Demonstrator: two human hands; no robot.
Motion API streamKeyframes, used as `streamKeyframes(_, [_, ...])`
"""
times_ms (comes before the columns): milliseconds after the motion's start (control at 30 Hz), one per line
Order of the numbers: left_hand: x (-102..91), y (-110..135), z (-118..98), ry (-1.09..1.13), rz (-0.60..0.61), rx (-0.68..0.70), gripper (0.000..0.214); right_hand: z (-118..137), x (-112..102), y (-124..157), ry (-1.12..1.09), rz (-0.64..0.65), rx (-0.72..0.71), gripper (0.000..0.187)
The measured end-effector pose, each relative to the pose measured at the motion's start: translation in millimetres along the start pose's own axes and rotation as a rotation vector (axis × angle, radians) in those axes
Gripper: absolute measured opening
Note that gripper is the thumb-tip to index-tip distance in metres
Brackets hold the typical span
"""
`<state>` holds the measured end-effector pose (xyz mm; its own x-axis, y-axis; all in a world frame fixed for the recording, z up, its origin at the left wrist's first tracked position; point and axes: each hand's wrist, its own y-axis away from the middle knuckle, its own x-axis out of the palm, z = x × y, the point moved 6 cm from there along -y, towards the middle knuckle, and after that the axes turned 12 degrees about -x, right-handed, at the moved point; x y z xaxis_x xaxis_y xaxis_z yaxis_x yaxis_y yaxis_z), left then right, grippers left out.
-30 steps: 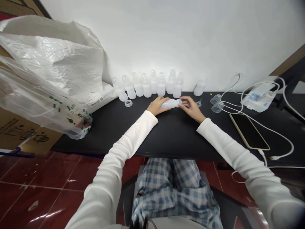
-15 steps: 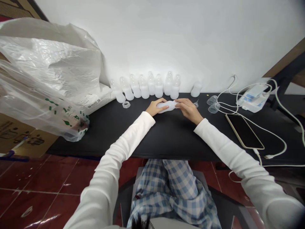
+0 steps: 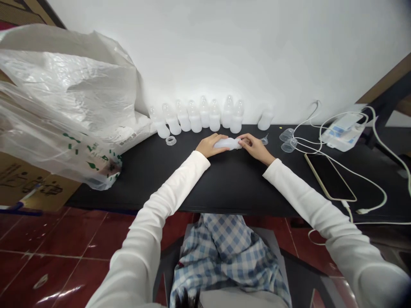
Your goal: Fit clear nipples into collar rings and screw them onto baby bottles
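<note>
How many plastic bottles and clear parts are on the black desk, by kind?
Teated baby bottles in the row: 8
Baby bottle without a visible teat: 1
Baby bottle between the left hand and right hand: 1
Clear funnel cups: 2
Clear ring: 1
Small clear valve: 1
Total: 14

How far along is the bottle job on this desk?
Eight capped bottles stand in a row by the wall. One bottle is in hand, between the left hand and right hand. Still apart: a topless bottle, a ring, two clear cups.
</note>
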<state>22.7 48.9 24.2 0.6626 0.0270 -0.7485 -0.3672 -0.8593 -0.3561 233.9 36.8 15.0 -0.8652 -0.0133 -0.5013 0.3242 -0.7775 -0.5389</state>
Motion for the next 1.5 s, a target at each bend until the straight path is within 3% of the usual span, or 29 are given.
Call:
streamKeyframes(167, [-1.6, -2, -1, 0.112, -0.036, 0.003, 0.045, -6, 6, 0, -0.159, -0.029, 0.034, 0.051])
streamKeyframes(267, [-2.1, -6, 5, 0.358, 0.000, -0.147, 0.042, 5, 5, -1, -0.201, -0.045, -0.018, 0.048])
streamKeyframes(400, [5.9, -7, 19, 0.631, 0.142, -0.495, 0.055, 30, 4, 1, -0.123, -0.067, -0.175, 0.032])
streamKeyframes(500, [11.5, -7, 20, 0.756, 0.298, -0.611, 0.060, 46, 6, 4, 0.007, -0.059, -0.262, 0.016])
streamKeyframes(600, [15.9, -6, 22, 0.810, 0.412, -0.670, 0.064, 54, 8, 6, 0.063, -0.056, -0.301, 0.012])
streamKeyframes(700, [14.1, -5, 23, 0.752, 0.333, -0.604, 0.068, 49, 7, 5, 0.008, -0.084, -0.239, 0.031])
streamKeyframes(833, [6.6, -2, 5, 0.466, 0.137, -0.271, 0.052, 22, 2, 4, -0.026, -0.080, 0.016, 0.055])
streamKeyframes(900, [6.8, 1, -7, 0.287, 0.106, -0.099, 0.049, 11, 0, 4, 0.094, -0.018, 0.081, 0.066])
streamKeyframes(967, [8.9, 3, -13, 0.160, 0.102, -0.024, 0.053, 6, -5, 4, 0.289, 0.031, 0.080, 0.071])
streamKeyframes(1100, [10.2, 1, -11, 0.158, 0.088, -0.060, 0.047, 13, -15, 3, 0.497, -0.010, -0.030, 0.055])
streamKeyframes(1167, [9.8, -2, -4, 0.255, 0.086, -0.137, 0.043, 24, -13, 2, 0.449, 0.019, -0.172, 0.047])
streamKeyframes(1267, [11.8, -7, 6, 0.439, 0.148, -0.233, 0.043, 35, -6, 2, 0.347, 0.093, -0.298, 0.057])
streamKeyframes(1367, [14.2, -7, 8, 0.456, 0.212, -0.220, 0.048, 33, -3, 4, 0.249, 0.047, -0.218, 0.049])
streamKeyframes(1500, [11.8, -1, -2, 0.189, 0.097, -0.061, 0.054, 24, 2, 7, 0.046, -0.126, 0.017, 0.049])
